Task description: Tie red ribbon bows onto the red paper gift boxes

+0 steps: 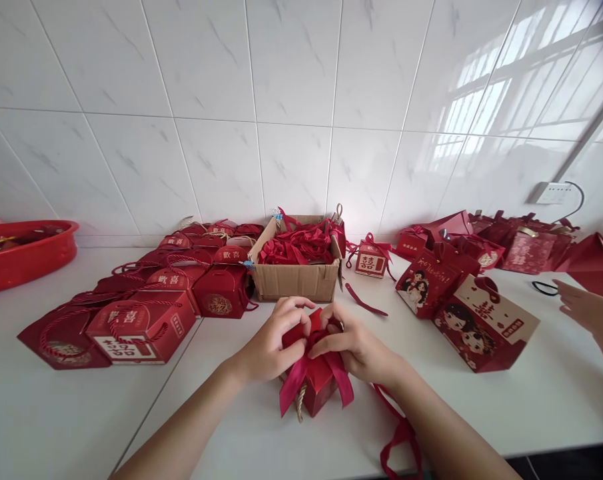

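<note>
In front of me on the white table stands a red gift box (317,395), with a rope handle (300,402) hanging at its near side. A wide red ribbon (294,387) is gathered on its top, two tails falling over the sides. My left hand (282,340) pinches the ribbon from the left, thumb and fingers bent. My right hand (352,341) grips the ribbon from the right, its fingers curled over the middle. Between them the fingers partly cover the ribbon's centre. A loose ribbon (401,437) lies under my right forearm.
A cardboard box (295,280) full of red ribbons stands ahead. Rows of red gift boxes (141,327) fill the left. More boxes (486,323) and bags stand right, near another person's hand (581,307). A red basin (26,257) sits far left.
</note>
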The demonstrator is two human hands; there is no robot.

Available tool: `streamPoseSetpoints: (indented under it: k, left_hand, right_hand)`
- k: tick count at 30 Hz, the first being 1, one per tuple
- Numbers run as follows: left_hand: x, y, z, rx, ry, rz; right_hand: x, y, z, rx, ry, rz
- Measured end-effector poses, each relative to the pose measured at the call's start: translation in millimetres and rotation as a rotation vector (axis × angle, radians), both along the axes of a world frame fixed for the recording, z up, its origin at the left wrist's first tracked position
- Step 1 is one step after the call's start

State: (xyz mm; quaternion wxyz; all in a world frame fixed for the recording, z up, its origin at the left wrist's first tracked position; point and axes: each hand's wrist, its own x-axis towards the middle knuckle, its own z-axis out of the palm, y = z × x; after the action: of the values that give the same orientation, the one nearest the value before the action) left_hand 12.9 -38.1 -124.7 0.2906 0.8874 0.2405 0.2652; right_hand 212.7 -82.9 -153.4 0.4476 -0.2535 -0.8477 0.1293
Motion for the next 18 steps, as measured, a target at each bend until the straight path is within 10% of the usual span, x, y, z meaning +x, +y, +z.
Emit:
streamPoseSetpoints:
  k: [18]
  left_hand:
    - [-0.6, -0.4, 3.3, -0.198, -0.04, -0.068]
  right_hand:
    - [-0.8, -6.3, 6.3, -0.037, 0.047, 0.013]
